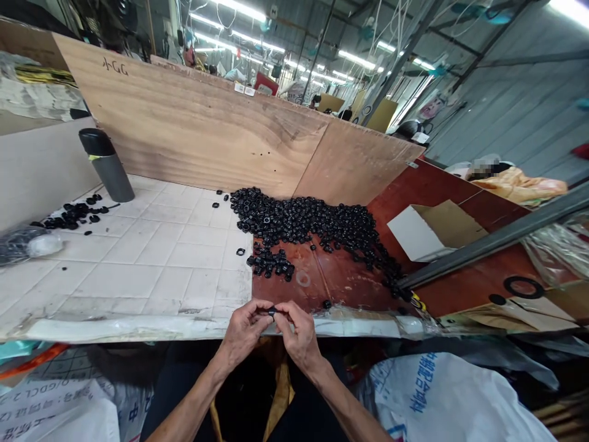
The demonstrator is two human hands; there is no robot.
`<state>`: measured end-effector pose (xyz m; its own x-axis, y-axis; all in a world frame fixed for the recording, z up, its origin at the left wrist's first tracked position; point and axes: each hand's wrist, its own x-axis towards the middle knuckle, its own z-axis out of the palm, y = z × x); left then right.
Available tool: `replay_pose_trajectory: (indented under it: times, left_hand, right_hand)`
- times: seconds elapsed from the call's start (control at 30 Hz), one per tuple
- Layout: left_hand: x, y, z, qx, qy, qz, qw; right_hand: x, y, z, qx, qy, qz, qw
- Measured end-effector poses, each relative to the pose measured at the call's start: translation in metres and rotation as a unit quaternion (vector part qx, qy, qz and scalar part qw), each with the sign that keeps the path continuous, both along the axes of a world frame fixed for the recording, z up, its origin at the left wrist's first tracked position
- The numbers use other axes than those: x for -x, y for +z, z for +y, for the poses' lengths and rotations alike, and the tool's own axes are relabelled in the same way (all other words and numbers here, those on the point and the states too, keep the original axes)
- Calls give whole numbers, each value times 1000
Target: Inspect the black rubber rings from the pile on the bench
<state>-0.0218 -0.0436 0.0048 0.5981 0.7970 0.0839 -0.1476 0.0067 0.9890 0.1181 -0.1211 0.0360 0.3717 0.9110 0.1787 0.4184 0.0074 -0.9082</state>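
Over the front edge of the worktable, my left hand (247, 328) and my right hand (297, 331) meet fingertip to fingertip. Between them they pinch one small black ring-shaped part (272, 312), mostly covered by the fingers. Beyond my hands a small cluster of the same black parts (270, 263) lies across the seam of the white and dark red surfaces. Farther back a large heap of black parts (299, 218) rests against the wooden board. A single black part (327, 304) sits near the table edge, right of my right hand.
A grey bottle with a black lid (110, 169) stands at the back left, by loose black pieces (73, 215). The wooden board (207, 123) walls off the back. A grey metal bar (497, 239) slants across the right, near an open carton (432, 230). White sacks (442, 399) lie below the table.
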Motion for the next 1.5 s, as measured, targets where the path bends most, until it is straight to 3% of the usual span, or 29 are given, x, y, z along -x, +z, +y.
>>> replay_pose_trajectory:
  times: [0.17, 0.3, 0.37, 0.43, 0.53, 0.6, 0.7, 0.73, 0.8, 0.87, 1.0, 1.13, 1.37, 1.5]
  left_hand:
    - [3, -4, -16, -79, 60, 25, 995]
    - [5, -8, -25, 38, 46, 2, 998]
    - [7, -12, -31, 57, 44, 6, 997]
    - [10, -17, -39, 19, 63, 30, 997]
    - [23, -21, -51, -106, 85, 67, 989]
    - [33, -18, -52, -184, 45, 86, 978]
    - [40, -5, -32, -251, -43, 131, 958]
    - [38, 0, -20, -261, -32, 151, 953]
    - [24, 6, 12, -259, 68, 199, 943]
    - [2, 8, 44, -253, 170, 235, 923]
    - [-40, 5, 86, -279, 198, 290, 894]
    - [-47, 5, 94, -285, 182, 323, 884]
    - [3, -5, 97, -314, 169, 297, 886]
    - [8, -12, 93, -324, 116, 284, 895]
  right_hand:
    - [5, -7, -8, 88, -7, 25, 996]
    - [6, -5, -15, 18, 13, -16, 1000]
    - [10, -3, -18, 41, 15, 17, 999]
    - [17, -4, -21, 84, 6, 99, 991]
    - [24, -11, -28, 133, -6, 245, 960]
    - [20, -15, -30, 170, 21, 269, 948]
    - [-1, -17, -17, 165, 45, 112, 979]
    - [-9, -17, -7, 126, 17, 29, 991]
    - [-25, -19, 21, 41, -46, -98, 993]
    - [-34, -23, 51, 17, -93, -174, 980]
    - [-28, -33, 93, 64, -121, -258, 957]
    - [-20, -38, 101, 75, -132, -285, 946]
    - [-29, -44, 87, -2, -89, -228, 970]
    - [-28, -38, 82, -20, -43, -208, 977]
